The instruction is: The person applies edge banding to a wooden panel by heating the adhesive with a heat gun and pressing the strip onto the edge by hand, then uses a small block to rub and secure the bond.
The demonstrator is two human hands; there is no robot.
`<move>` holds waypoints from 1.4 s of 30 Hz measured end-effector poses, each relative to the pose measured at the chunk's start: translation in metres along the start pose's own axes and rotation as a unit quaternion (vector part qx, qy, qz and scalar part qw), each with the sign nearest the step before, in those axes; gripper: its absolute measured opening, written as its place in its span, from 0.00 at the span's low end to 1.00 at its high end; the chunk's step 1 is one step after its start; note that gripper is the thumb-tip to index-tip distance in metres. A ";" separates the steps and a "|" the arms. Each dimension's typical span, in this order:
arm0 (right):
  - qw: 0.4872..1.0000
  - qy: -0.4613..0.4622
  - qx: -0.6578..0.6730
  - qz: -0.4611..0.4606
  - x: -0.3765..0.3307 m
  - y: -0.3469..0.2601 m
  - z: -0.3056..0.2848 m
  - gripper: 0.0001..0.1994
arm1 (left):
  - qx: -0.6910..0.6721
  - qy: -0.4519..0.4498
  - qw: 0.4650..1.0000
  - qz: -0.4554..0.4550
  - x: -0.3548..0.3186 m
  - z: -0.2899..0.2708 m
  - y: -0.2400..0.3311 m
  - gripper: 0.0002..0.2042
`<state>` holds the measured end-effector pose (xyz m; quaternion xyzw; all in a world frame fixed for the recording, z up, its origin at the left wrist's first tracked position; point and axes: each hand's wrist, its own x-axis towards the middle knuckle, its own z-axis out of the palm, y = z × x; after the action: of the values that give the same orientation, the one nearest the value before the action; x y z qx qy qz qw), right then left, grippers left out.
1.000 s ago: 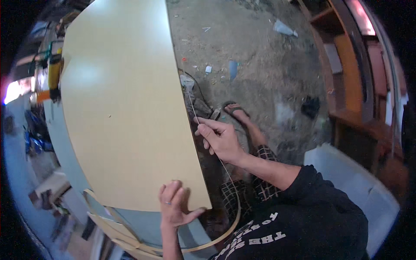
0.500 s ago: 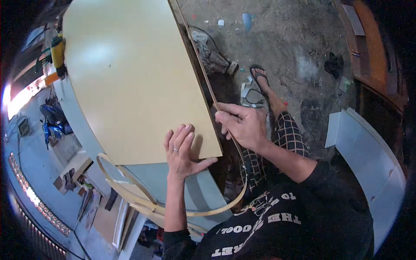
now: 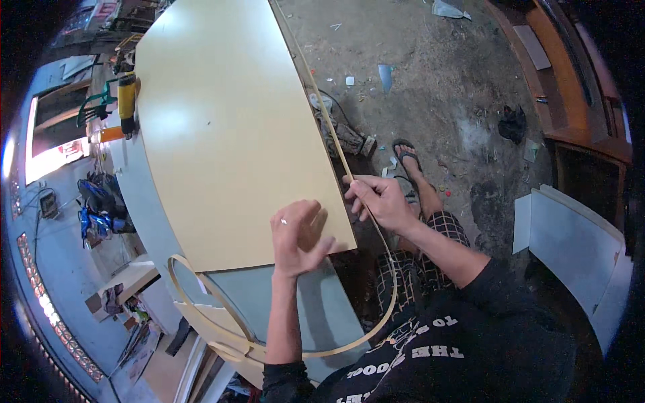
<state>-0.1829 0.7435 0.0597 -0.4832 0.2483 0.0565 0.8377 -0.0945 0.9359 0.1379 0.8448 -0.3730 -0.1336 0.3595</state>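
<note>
A pale yellow board (image 3: 232, 134) lies flat, its long right side bordered by a thin edge-banding strip (image 3: 332, 131). My right hand (image 3: 384, 203) pinches this strip beside the board's near right corner. From there the strip loops down past my lap and round to the left, ending in loose coils (image 3: 201, 312). Over the board's near end is my left hand (image 3: 295, 238), its fingers bent together and its thumb held apart, with nothing in it. A shadow falls on the board beside it.
Under the board is a pale blue-grey tabletop (image 3: 312, 305). A yellow-and-black tool (image 3: 127, 101) sits at its far left edge. To the right stand a white panel piece (image 3: 571, 232) and a brown wooden cabinet (image 3: 571, 87). Scraps and a black bag (image 3: 512, 124) litter the floor.
My left hand has come up off the board, and its spread fingers have bent together. My right hand keeps its pinch on the strip. The whole view has shifted slightly.
</note>
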 end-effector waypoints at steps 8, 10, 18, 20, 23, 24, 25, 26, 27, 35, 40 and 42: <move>0.999 -0.002 0.031 0.014 -0.004 -0.008 -0.005 0.19 | -0.004 0.147 0.987 -0.065 0.227 0.012 -0.009 0.18; 0.999 0.002 0.037 0.023 -0.004 -0.011 -0.008 0.18 | 0.090 0.157 0.981 -0.071 0.278 0.015 -0.017 0.20; 0.998 -0.011 0.028 0.048 -0.004 -0.020 -0.017 0.19 | 0.258 0.077 0.953 -0.139 0.342 0.021 -0.021 0.17; 0.999 -0.006 0.013 0.043 -0.005 -0.022 -0.017 0.19 | 0.279 0.061 0.947 -0.147 0.344 0.021 -0.018 0.16; 0.999 0.005 0.020 0.037 -0.006 -0.023 -0.018 0.19 | 0.305 0.028 0.942 -0.135 0.344 0.016 -0.018 0.14; 0.999 0.003 0.031 0.034 -0.006 -0.023 -0.019 0.20 | 0.315 0.014 0.939 -0.134 0.344 0.015 -0.019 0.14; 0.999 0.008 0.025 0.030 -0.006 -0.023 -0.019 0.19 | 0.320 0.002 0.941 -0.114 0.342 0.014 -0.019 0.13; 0.999 0.006 0.021 0.030 -0.006 -0.022 -0.020 0.19 | 0.328 -0.013 0.939 -0.105 0.338 0.016 -0.019 0.12; 0.999 0.003 0.015 0.032 -0.006 -0.022 -0.020 0.18 | 0.332 -0.028 0.937 -0.104 0.332 0.018 -0.017 0.11; 0.999 0.019 0.045 0.013 -0.009 -0.017 -0.019 0.19 | 0.201 0.005 0.976 -0.088 0.251 0.016 0.005 0.15; 0.999 0.020 0.045 0.012 -0.011 -0.018 -0.017 0.19 | 0.244 0.036 0.962 -0.115 0.341 -0.011 -0.035 0.22; 0.999 0.028 0.039 0.022 -0.011 -0.019 -0.017 0.19 | 0.294 -0.056 0.941 -0.156 0.378 -0.003 -0.052 0.20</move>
<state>-0.1923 0.7209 0.0726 -0.4462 0.2837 0.0515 0.8472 0.1936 0.6871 0.1196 0.9517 -0.2787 -0.1198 0.0477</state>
